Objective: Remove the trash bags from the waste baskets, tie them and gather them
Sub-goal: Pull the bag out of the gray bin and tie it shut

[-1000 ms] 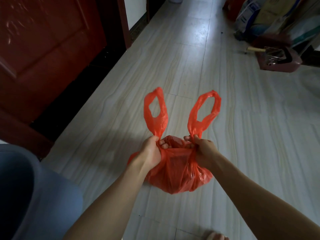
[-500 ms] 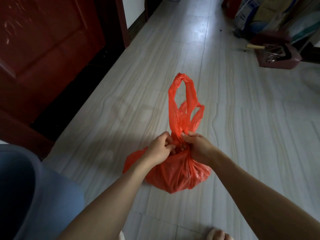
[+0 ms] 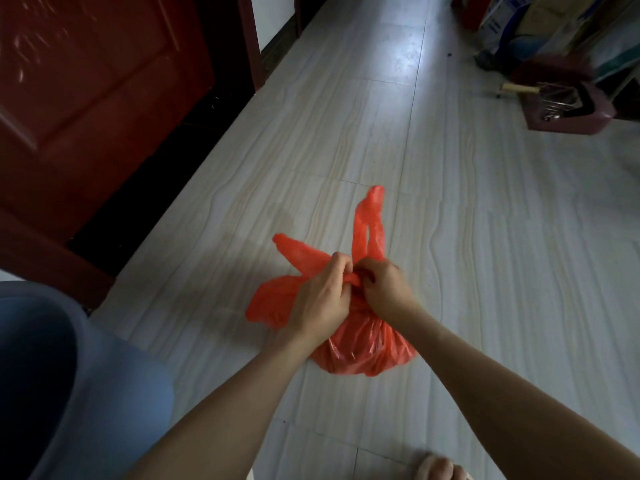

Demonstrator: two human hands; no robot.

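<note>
A dark red wooden door (image 3: 86, 98) stood far to the left of the hands, beyond the pale tiled floor (image 3: 485, 254). Well off to their upper right sat a maroon dustpan (image 3: 568, 109) beside stacked bags (image 3: 554, 26). Bare toes (image 3: 440, 467) showed below them.

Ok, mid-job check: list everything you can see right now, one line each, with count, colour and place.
trash bag: one, orange-red, on the floor at centre, handles crossed at its top
waste basket: one, blue-grey, lower left
door: one, dark red, upper left
floor: pale tiles, throughout
dustpan: one, maroon, upper right, what it holds is unclear
stacked bags and boxes: count unclear, mixed colours, top right
foot: one, bottom edge
left hand: grips a bag handle
right hand: grips the other handle
</note>
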